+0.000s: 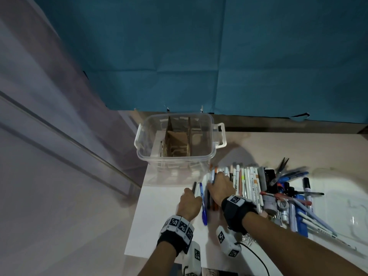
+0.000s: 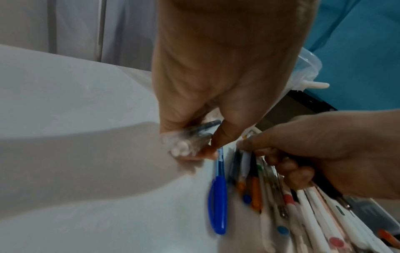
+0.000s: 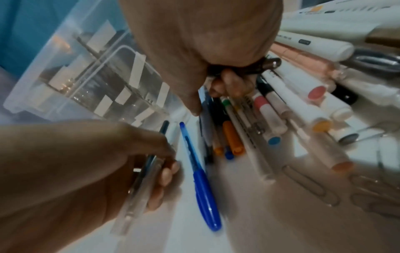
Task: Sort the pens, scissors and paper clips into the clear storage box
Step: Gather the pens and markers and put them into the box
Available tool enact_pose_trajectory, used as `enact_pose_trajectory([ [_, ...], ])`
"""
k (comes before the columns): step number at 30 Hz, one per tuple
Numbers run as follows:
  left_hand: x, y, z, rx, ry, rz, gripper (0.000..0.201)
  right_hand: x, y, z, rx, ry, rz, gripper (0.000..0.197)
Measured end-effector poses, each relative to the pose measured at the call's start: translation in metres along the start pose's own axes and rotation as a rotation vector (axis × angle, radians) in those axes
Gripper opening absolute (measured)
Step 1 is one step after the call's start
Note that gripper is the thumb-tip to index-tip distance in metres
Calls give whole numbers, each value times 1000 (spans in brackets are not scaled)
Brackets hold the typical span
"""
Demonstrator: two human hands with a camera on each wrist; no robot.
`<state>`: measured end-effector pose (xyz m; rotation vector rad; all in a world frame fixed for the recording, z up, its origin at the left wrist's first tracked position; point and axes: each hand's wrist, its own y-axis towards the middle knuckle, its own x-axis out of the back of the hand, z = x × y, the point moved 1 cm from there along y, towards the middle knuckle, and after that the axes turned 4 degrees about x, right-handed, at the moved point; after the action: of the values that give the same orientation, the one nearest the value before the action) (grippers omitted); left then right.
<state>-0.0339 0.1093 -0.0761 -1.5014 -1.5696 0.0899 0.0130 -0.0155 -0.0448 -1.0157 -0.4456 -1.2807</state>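
between the two hands, a blue pen (image 3: 200, 178) is lying loose on the white tabletop (image 1: 159, 212), just right of the left fingers (image 3: 166, 174) & touching neither hand as far as the wrist views show. left hand (image 1: 189, 203) is curling round a small bundle of clear pens (image 3: 138, 184), w/ a dark tip sticking out past the fingertips toward the clear storage box (image 1: 175, 136). right hand (image 1: 221, 189) is curling its fingers (image 3: 229, 82) round a few dark pens (image 3: 255, 67) at the left edge of the pen row (image 1: 247, 182), thumb pointing down at the row; exact count in that grip is too blurred to tell. just beyond both sets of fingertips the box is sitting open, cardboard dividers (image 1: 179, 140) splitting it into compartments. right of the right fingers, more markers are lying side by side, then a messier pile w/ scissors (image 1: 281, 166) at its far end. nearer the right wrist, paper clips (image 3: 311, 186) are lying on the table.
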Motion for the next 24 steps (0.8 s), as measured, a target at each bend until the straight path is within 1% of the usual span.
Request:
enact_pose_trajectory([
  [3, -8, 2, -4, -33, 57, -2, 40, 2, 1, 0, -22, 24, 3, 21],
  [6, -15, 5, -9, -54, 133, -11, 36, 14, 6, -10, -86, 197, 39, 27],
  [8, -17, 7, -14, -65, 182, -21, 32, 28, 5, -18, -129, 341, 82, 22],
  [9, -16, 8, -18, -72, 200, -30, 30, 37, 4, -22, -139, 397, 127, 18],
  [12, -12, 8, -29, -98, 212, -25, 29, 67, 0, -29, -174, 583, 286, 22],
  [13, -9, 6, -32, -107, 214, -14, 28, 79, -3, -30, -181, 619, 345, 20],
  [15, -2, -1, -39, -143, 226, 36, 24, 100, -7, -31, -171, 589, 454, 16],
  [16, 3, -7, -42, -167, 230, 73, 22, 107, -6, -34, -155, 540, 484, 20],
  [18, 16, -24, -52, -213, 179, 140, 19, 120, -2, -38, -103, 450, 479, 21],
  [21, 44, -56, -75, -256, -72, 246, 13, 141, 5, -31, 30, 390, 369, 13],
  [23, 71, -72, -93, -323, -177, 242, 11, 157, 9, -15, 144, 401, 293, 4],
  [24, 85, -76, -100, -353, -211, 217, 13, 163, 10, -4, 184, 430, 283, 8],
])
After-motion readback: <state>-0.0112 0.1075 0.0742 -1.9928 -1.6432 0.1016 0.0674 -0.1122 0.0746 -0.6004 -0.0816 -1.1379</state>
